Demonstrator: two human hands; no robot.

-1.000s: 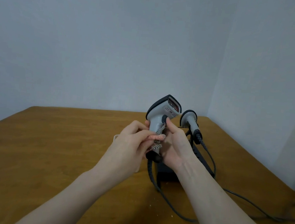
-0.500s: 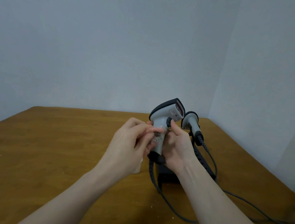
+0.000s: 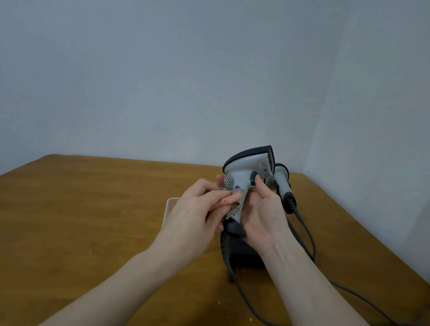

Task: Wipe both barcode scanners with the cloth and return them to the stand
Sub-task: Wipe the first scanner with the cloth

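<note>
A grey barcode scanner point(image 3: 246, 170) with a black top is held upright above the table. My right hand point(image 3: 264, 213) grips its handle from the right, thumb by the trigger. My left hand point(image 3: 194, 212) pinches a small black-and-white checked cloth point(image 3: 230, 187) against the left side of the handle. A second grey scanner point(image 3: 280, 179) sits just behind on the black stand point(image 3: 246, 259), mostly hidden by my right hand and arm.
Dark cables point(image 3: 306, 237) run from both scanners across the wooden table point(image 3: 76, 216) toward the right edge. A small white flat object point(image 3: 170, 205) lies behind my left hand. Walls close the table's far and right sides.
The held scanner has turned so its window faces further right. The cloth has shifted along the left side of the handle, showing again between my left fingers.
</note>
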